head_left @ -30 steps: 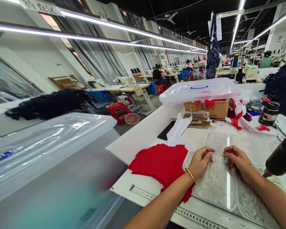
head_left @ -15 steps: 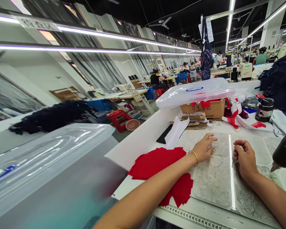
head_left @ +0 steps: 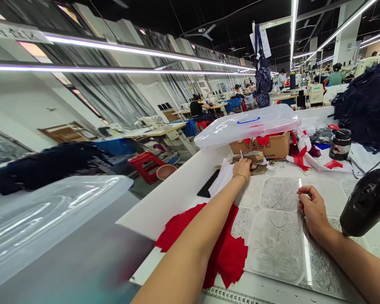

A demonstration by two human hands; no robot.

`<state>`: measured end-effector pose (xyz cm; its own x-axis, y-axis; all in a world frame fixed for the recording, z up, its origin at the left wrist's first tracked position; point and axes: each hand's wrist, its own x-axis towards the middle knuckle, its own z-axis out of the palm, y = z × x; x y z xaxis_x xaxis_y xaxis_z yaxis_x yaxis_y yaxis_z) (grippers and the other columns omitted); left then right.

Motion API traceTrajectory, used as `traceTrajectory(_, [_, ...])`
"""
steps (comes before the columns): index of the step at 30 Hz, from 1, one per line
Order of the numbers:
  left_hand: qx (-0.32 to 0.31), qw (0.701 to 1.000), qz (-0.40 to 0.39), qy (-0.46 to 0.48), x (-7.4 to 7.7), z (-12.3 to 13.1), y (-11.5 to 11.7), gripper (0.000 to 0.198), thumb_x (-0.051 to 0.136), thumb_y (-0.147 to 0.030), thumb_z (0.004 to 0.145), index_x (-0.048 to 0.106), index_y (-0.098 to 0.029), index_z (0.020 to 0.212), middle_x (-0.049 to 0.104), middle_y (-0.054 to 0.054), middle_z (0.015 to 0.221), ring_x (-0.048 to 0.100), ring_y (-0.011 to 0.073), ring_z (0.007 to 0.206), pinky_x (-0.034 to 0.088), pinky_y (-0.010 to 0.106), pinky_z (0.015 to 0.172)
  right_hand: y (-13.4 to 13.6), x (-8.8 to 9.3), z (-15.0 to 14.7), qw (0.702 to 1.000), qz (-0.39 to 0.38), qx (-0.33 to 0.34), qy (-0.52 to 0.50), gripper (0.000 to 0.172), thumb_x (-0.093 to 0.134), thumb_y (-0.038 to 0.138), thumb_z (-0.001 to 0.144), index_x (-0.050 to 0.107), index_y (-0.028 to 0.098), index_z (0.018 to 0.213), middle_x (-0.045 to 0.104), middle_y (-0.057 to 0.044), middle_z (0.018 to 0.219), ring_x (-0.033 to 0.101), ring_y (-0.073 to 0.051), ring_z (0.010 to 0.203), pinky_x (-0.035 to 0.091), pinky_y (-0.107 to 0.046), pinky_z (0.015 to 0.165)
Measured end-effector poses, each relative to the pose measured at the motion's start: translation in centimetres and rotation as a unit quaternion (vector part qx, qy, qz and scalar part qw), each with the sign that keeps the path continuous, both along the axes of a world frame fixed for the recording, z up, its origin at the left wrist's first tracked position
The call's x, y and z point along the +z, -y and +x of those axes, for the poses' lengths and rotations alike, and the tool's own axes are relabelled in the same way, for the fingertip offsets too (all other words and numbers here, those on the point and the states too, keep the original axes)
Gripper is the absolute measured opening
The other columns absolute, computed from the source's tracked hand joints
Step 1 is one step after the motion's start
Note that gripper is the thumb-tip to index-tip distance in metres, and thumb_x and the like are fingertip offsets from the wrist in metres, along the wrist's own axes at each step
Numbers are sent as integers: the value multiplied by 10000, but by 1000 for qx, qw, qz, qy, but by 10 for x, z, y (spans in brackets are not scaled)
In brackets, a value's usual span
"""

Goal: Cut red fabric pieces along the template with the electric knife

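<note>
My left hand (head_left: 242, 168) is stretched out to the cardboard scraps (head_left: 258, 159), just beyond a white sheet (head_left: 223, 176). Its fingers are bent together; what they hold, if anything, is hidden. My right hand (head_left: 313, 209) rests over the clear mat (head_left: 277, 249), thumb and forefinger pinched on something too small to make out. A thin clear ring (head_left: 279, 218) lies on the mat between the hands. Red fabric pieces (head_left: 231, 257) are stacked left of the mat, partly covered by my left forearm. Beside my right forearm is a black machine head (head_left: 367, 202).
A translucent lid (head_left: 250, 124) sits over an open cardboard box (head_left: 272, 147). Red and white strips (head_left: 304, 154) and a black jar (head_left: 340, 143) stand at the back right. A large plastic bin (head_left: 66, 228) is on the left. A tape measure (head_left: 231, 295) runs along the front edge.
My left hand has moved forward and left from above the ring to the cardboard scraps, and its fingers have drawn together. My right hand keeps its pinch. The view has turned slightly right.
</note>
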<state>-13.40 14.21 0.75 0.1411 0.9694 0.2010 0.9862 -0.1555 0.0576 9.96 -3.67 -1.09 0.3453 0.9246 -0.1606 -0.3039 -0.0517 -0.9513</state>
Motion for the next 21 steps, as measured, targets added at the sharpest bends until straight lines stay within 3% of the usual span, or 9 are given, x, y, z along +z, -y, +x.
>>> traceTrajectory(5, [17, 1000, 13, -4, -6, 5, -16, 332, 629, -351, 978, 609, -176, 1260, 609, 106, 1306, 623, 254, 1142, 542, 482, 966, -3, -4, -3, 1000, -1, 18, 12, 272, 562, 357, 501, 578, 220, 736, 558, 43, 639, 439, -100, 487, 281, -241, 456])
traceTrajectory(10, [13, 998, 24, 50, 0, 0, -29, 334, 632, -357, 976, 611, -175, 1255, 609, 105, 1304, 621, 255, 1144, 537, 484, 972, -4, -7, -3, 999, 0, 30, 17, 256, 572, 368, 528, 585, 224, 739, 454, 68, 500, 451, -129, 487, 282, -240, 461])
traceTrajectory(16, [-28, 983, 13, 183, 26, -14, -40, 328, 631, -356, 977, 611, -170, 1246, 615, 102, 1284, 631, 247, 1116, 550, 468, 946, -4, -7, -3, 1000, -2, 23, 12, 259, 576, 352, 511, 589, 213, 729, 559, 39, 628, 446, -103, 479, 305, -246, 471])
traceTrajectory(21, [-103, 937, -67, 327, 53, -26, -31, 245, 649, -344, 966, 650, -137, 1097, 672, 62, 1082, 666, 195, 939, 576, 388, 832, -4, -8, -2, 1000, -2, 27, 14, 254, 580, 344, 508, 592, 208, 722, 595, 20, 709, 450, -94, 482, 307, -247, 469])
